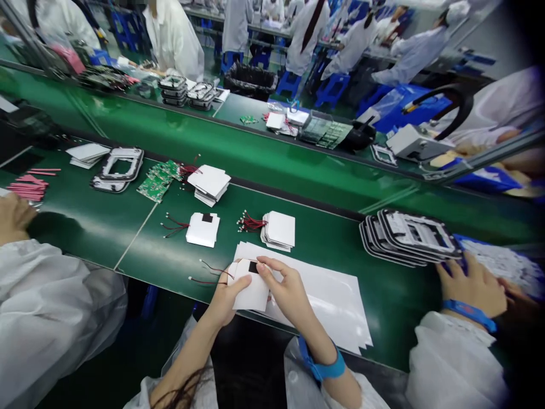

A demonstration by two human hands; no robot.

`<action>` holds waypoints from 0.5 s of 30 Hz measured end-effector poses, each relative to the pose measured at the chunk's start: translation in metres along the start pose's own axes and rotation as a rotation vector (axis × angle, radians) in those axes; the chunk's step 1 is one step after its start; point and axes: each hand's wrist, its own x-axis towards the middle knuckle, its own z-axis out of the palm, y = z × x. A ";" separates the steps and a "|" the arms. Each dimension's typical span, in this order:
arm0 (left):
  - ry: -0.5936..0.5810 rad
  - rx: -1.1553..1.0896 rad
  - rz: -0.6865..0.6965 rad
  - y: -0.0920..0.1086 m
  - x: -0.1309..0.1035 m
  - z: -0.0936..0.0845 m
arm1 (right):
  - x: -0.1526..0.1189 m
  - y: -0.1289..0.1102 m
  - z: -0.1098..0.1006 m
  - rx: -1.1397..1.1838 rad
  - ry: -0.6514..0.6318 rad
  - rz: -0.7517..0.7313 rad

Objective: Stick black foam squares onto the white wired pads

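Observation:
My left hand (224,295) holds a white square panel (251,292) near the table's front edge, thumb on its face. Thin dark red wires stick out from the panel's left side. My right hand (285,287) pinches the panel's top edge beside a small black patch (254,267). Below and to the right lie large white sheets (327,289). Behind them stands a stack of white panels (280,229) with red wires pointing left. Another white panel with a black patch (203,230) lies further left.
Behind are more white panels (209,182), green circuit boards (159,179) and frames (121,165). Stacked black-edged frames (409,236) stand at right. Another person's hand (472,284) is beside them; someone's hand (15,218) is at far left, near pink strips (28,187).

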 end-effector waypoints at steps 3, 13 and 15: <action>-0.029 -0.019 0.005 0.012 -0.002 -0.003 | 0.006 -0.006 0.001 -0.039 -0.079 0.001; -0.052 0.027 0.126 0.049 -0.004 -0.021 | 0.076 -0.046 0.009 -0.211 -0.419 -0.101; -0.020 0.012 0.123 0.058 -0.006 -0.034 | 0.106 -0.049 0.019 -0.257 -0.461 -0.082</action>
